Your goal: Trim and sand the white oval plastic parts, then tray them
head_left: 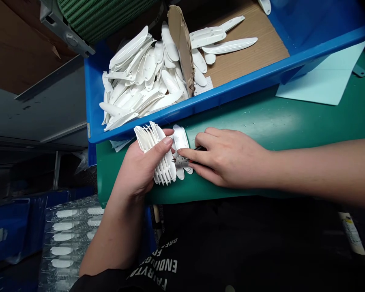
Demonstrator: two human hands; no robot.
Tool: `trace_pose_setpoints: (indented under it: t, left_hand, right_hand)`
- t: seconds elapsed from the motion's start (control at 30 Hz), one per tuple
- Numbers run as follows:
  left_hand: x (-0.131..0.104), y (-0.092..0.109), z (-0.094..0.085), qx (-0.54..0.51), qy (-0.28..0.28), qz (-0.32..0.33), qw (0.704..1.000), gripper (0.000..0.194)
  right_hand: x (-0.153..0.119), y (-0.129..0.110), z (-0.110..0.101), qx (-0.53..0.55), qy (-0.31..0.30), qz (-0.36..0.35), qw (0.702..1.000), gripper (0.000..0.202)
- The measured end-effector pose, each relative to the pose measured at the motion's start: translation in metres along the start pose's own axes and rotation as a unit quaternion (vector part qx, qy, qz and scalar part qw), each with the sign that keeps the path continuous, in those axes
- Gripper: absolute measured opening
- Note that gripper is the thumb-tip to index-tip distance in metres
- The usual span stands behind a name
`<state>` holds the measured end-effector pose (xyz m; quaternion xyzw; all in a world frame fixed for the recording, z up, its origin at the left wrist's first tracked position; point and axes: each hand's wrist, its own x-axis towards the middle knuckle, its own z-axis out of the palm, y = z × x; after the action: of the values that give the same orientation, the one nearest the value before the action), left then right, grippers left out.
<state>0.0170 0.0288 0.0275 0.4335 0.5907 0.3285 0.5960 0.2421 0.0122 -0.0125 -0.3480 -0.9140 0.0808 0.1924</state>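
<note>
My left hand (141,164) is closed around a fanned stack of slim white plastic parts (149,140), the thumb pressing on the outermost one. My right hand (231,156) grips a small pair of pliers (180,159), their metal jaws pointing left at the edge of that stack. Most of the tool's handles are covered by the fingers. More white pieces (180,137) lie on the green tabletop between the two hands, partly behind the pliers. Whether the jaws touch a part, I cannot tell.
A blue bin (231,95) stands behind my hands. A cardboard divider (182,44) splits it, with a heap of white parts (146,77) at left and several at right. Pale paper (319,83) lies at right on the green table (246,115). Clear trays (74,239) with white parts are lower left.
</note>
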Motion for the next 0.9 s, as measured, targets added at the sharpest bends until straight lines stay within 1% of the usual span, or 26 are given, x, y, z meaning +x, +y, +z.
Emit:
trace_pose_setpoints:
  t: [0.2, 0.5, 0.67, 0.8, 0.9]
  left_hand:
    - [-0.0005, 0.0005, 0.0007, -0.009, 0.004, 0.004, 1.000, 0.054]
    - [-0.0016, 0.0015, 0.0019, -0.030, -0.006, -0.012, 0.999, 0.056]
    - [-0.0009, -0.0012, 0.0009, -0.030, -0.018, -0.018, 0.999, 0.056]
    - [-0.0002, -0.0030, -0.0008, -0.032, -0.021, -0.018, 0.999, 0.063]
    - [-0.0002, -0.0032, -0.0019, -0.038, -0.033, -0.023, 0.998, 0.065]
  right_hand:
    - [-0.0001, -0.0004, -0.0020, 0.000, -0.002, 0.001, 1.000, 0.038]
    - [0.0000, -0.0016, -0.0038, -0.003, -0.001, -0.004, 1.000, 0.036]
    - [-0.0003, -0.0019, -0.0031, 0.023, -0.012, 0.013, 1.000, 0.035]
    - [-0.0008, -0.0009, -0.0027, 0.054, -0.014, 0.023, 0.998, 0.036]
    - [-0.0012, 0.0015, -0.0013, 0.100, -0.010, 0.039, 0.994, 0.036]
